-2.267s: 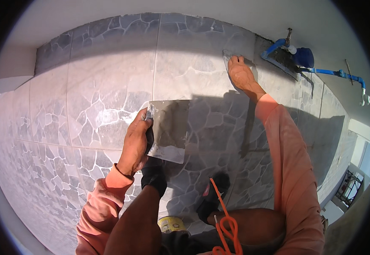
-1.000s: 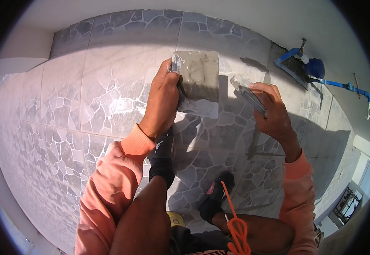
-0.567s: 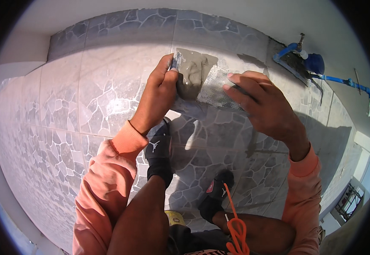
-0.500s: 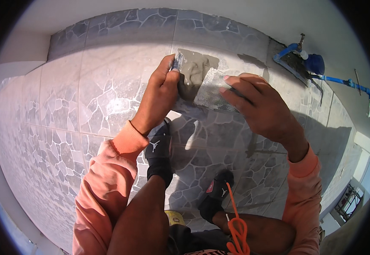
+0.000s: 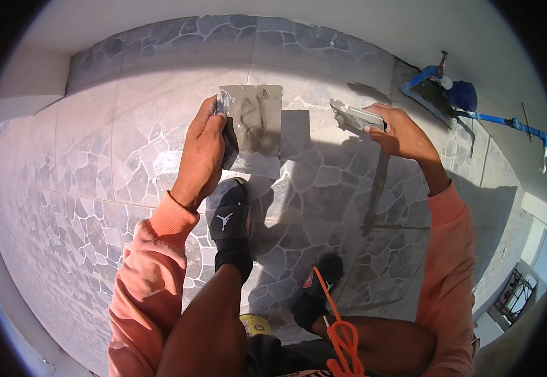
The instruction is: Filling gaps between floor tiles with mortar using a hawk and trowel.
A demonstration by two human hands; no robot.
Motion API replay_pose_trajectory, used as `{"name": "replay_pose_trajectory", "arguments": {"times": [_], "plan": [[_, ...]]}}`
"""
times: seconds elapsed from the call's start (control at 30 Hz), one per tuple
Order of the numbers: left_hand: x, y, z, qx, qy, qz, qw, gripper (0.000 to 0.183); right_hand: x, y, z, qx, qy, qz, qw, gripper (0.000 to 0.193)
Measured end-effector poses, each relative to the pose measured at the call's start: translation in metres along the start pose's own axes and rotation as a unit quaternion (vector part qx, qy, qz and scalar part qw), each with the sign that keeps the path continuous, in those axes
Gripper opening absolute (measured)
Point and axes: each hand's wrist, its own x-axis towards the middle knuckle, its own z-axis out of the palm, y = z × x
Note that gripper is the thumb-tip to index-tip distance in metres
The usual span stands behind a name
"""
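My left hand (image 5: 204, 147) is closed around the dark handle of a flat rectangular trowel (image 5: 258, 165), held level above the tiles. Grey wet mortar (image 5: 259, 116) is spread over most of its plate. To the right and apart from it, my right hand (image 5: 405, 133) grips a second flat trowel (image 5: 366, 117), seen almost edge-on. A lump of mortar (image 5: 344, 115) clings to that blade's left end. Part of the right trowel's grip is hidden by my fingers.
Stone-patterned tiles (image 5: 148, 157) cover the floor, with a dark mortar strip (image 5: 377, 188) along a joint. Blue pipes (image 5: 503, 118) and a blue round fitting (image 5: 462, 95) stand at the right wall. A yellow can (image 5: 256, 325) sits near my feet; an orange cord (image 5: 344, 342) hangs in front.
The two trowels, which were together, are now apart. My left hand has moved left with its mortar-covered trowel; my right has moved right, its trowel tilted edge-on with mortar on it.
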Motion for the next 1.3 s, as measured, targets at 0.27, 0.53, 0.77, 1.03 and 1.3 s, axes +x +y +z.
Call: {"name": "replay_pose_trajectory", "arguments": {"times": [0.27,0.53,0.77,1.03,1.3], "plan": [[-0.028,-0.008,-0.010,0.021,0.056,-0.060,0.996,0.043,0.075,0.075,0.005,-0.192,0.072,-0.010,0.979,0.029],[-0.040,-0.015,-0.035,-0.037,0.058,-0.070,0.995,0.046,0.093,0.051,0.085,-0.460,0.072,-0.042,0.884,0.020],[-0.045,-0.007,-0.032,-0.041,0.087,-0.078,0.992,0.041,0.104,0.074,0.078,-0.410,0.098,-0.004,0.907,0.027],[-0.047,-0.003,-0.034,-0.037,0.071,-0.076,0.994,0.039,0.097,0.051,0.070,-0.380,0.073,-0.003,0.922,0.024],[-0.047,0.005,-0.026,0.000,0.078,-0.083,0.994,0.047,0.121,0.032,0.111,-0.394,0.049,-0.028,0.917,0.024]]}}
